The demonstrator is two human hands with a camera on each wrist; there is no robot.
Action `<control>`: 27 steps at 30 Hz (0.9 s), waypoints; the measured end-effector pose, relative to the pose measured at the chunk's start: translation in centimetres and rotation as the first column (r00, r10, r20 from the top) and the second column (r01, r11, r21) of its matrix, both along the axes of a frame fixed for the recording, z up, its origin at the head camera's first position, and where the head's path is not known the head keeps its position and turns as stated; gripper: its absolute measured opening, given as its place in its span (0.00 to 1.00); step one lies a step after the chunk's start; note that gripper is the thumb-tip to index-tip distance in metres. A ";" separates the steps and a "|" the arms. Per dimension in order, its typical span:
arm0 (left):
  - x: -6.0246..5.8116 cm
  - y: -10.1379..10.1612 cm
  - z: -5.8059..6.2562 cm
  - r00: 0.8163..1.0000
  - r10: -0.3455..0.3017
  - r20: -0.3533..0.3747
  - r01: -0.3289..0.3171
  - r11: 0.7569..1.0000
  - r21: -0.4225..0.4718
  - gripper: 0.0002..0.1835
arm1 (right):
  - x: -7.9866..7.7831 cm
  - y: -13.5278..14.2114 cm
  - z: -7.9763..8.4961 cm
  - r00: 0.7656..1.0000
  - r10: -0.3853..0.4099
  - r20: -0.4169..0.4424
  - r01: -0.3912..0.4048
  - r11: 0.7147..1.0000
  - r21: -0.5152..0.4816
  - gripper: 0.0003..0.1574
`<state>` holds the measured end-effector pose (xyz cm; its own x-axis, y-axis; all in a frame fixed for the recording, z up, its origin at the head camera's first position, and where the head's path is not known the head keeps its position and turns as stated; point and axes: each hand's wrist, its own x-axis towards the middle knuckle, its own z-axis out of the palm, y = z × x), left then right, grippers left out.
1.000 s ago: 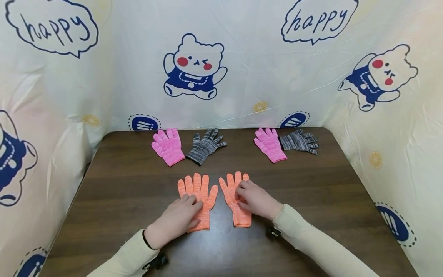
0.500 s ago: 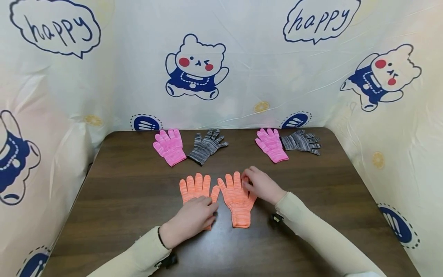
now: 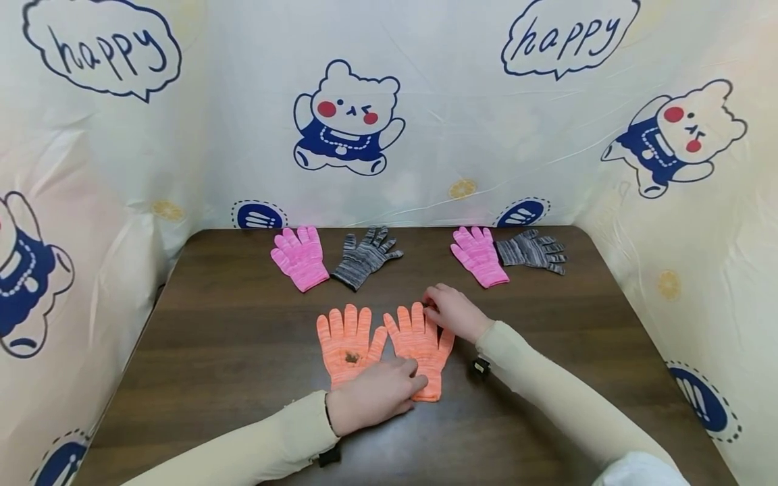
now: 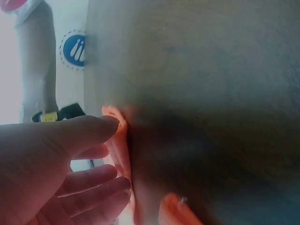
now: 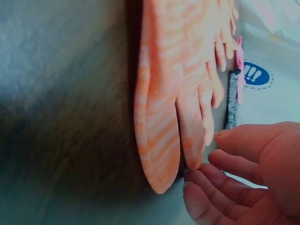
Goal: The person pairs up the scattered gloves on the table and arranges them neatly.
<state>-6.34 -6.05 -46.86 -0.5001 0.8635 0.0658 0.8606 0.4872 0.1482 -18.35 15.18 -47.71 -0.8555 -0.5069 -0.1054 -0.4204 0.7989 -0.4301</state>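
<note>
Two orange knit gloves lie side by side on the table, fingers pointing away. The left orange glove [image 3: 343, 337] has a dark smudge [image 3: 351, 357] on its palm, and its cuff is hidden by my left hand. My left hand [image 3: 375, 396] reaches across to the right orange glove [image 3: 419, 345], fingers on its lower part near the cuff; in the left wrist view the thumb touches the cuff edge [image 4: 114, 112]. My right hand [image 3: 457, 312] is at that glove's upper right fingers. In the right wrist view its loosely bent fingers touch a glove fingertip [image 5: 192, 157], thumb apart.
Along the back edge of the brown table [image 3: 231, 324] lie a pink glove [image 3: 300, 258] and a grey glove [image 3: 365, 258] at left, then another pink glove [image 3: 480, 258] and grey glove [image 3: 531, 252] at right. A printed curtain [image 3: 437, 135] surrounds the table.
My left hand has moved right from the left orange glove to the right one, uncovering the smudge. My right hand has moved up from the right glove's palm to its fingers, exposing more of it.
</note>
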 end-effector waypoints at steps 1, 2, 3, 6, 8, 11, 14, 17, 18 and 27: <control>0.1 0.2 -0.1 1.000 -0.003 -0.009 0.003 1.000 -0.007 0.06 | -0.1 0.0 -0.1 1.000 0.000 -0.004 0.000 1.000 0.001 0.09; 0.1 0.4 -0.1 1.000 -0.007 -0.019 0.006 1.000 -0.016 0.06 | -0.2 0.0 -0.1 1.000 -0.001 -0.008 0.001 1.000 0.001 0.09; 0.1 0.6 -0.2 0.999 -0.009 -0.032 0.008 1.000 -0.027 0.06 | -0.3 0.0 -0.1 1.000 0.001 -0.009 -0.001 1.000 0.004 0.09; 0.2 1.0 -0.3 0.999 -0.007 -0.053 0.003 0.998 -0.067 0.04 | -0.5 -0.1 -0.2 1.000 0.014 0.009 -0.014 1.000 0.020 0.09; 0.3 1.2 -0.4 0.998 0.001 -0.061 -0.006 0.997 -0.081 0.03 | -0.7 -0.2 -0.2 0.999 0.024 0.032 -0.025 0.999 0.024 0.08; 0.4 1.5 -0.4 0.996 0.011 -0.089 -0.019 0.996 -0.086 0.01 | -1.0 -0.5 0.0 0.997 0.029 0.070 -0.031 0.999 0.033 0.05; 0.5 1.8 -0.4 0.993 0.013 -0.116 -0.024 0.995 -0.095 0.05 | -1.3 -0.7 0.1 0.995 0.024 0.096 -0.028 0.999 0.042 0.04; 0.5 1.9 -0.4 0.992 0.010 -0.128 -0.023 0.994 -0.103 0.07 | -1.5 -0.7 0.1 0.994 0.025 0.108 -0.030 0.998 0.048 0.03; 0.5 1.9 -0.5 0.992 0.007 -0.125 -0.021 0.994 -0.107 0.07 | -1.5 -0.7 0.1 0.993 0.026 0.112 -0.031 0.999 0.042 0.03; 0.6 1.3 -0.4 0.993 -0.001 -0.120 -0.010 0.996 -0.091 0.08 | -1.6 0.6 0.4 0.995 0.003 0.099 -0.002 1.000 -0.006 0.03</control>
<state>-5.76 -4.77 -47.31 -0.4975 0.8662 0.0465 0.8671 0.4981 -0.0016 -19.94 15.78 -47.26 -0.8399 -0.5097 -0.1864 -0.3774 0.7954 -0.4743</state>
